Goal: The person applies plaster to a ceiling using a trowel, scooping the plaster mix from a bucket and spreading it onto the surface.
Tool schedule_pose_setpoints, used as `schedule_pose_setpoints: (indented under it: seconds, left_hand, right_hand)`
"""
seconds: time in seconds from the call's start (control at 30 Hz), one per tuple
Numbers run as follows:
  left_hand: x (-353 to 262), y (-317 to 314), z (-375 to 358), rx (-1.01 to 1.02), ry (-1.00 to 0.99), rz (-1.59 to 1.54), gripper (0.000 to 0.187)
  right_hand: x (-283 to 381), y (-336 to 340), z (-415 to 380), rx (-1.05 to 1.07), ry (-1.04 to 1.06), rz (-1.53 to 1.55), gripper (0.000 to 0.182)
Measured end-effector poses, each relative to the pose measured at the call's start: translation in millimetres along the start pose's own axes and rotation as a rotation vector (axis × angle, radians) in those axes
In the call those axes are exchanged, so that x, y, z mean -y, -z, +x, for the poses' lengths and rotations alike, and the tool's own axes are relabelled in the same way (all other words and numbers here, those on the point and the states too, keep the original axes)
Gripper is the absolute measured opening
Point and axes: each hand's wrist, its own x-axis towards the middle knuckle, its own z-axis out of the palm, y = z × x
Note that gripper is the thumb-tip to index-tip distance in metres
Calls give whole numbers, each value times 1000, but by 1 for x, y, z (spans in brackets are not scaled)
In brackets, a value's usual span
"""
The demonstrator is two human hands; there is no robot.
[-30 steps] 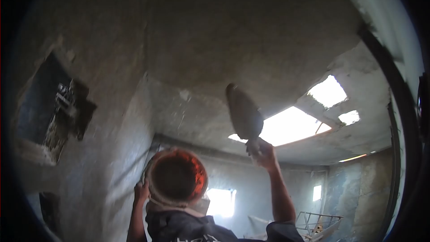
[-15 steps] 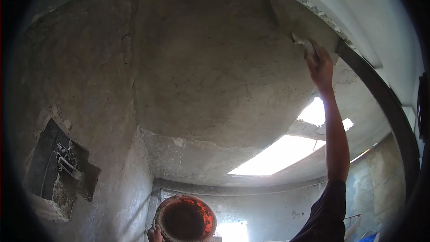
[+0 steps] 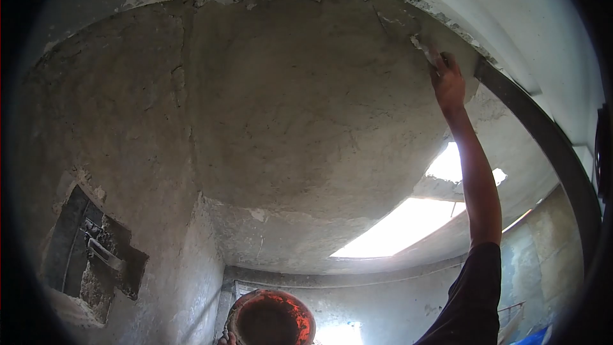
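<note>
My right hand (image 3: pixel 449 82) is raised high at the upper right, its fingers closed round a trowel (image 3: pixel 424 50) held against the grey plastered surface (image 3: pixel 294 102). Wet-looking marks show in the plaster just above the trowel. At the bottom, my left hand (image 3: pixel 226 340) grips the rim of an orange-red basin (image 3: pixel 302 319) caked with grey mortar; most of this hand lies below the frame edge. The basin's inside looks dark.
A dark beam (image 3: pixel 543 115) curves down the right side. Bright openings (image 3: pixel 402 227) let in light beside my raised arm. On the left, a recess (image 3: pixel 96 249) with a metal handle breaks the wall. Something blue (image 3: pixel 535 337) sits at the lower right.
My right hand and the trowel have shifted slightly up and left across the plaster. The whole view has dropped a little, so the basin and left hand sit lower in frame.
</note>
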Motion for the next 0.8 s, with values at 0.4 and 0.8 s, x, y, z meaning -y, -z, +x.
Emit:
schedule_pose_setpoints:
  seconds: [0.4,0.8]
  left_hand:
    - [-50,5,-33,116,146,-3,54]
    - [67,16,55,21,-18,211,51]
  right_hand:
    - [4,14,-87,4,-180,66,49]
    - [55,-24,-13,-59,-108,-9,46]
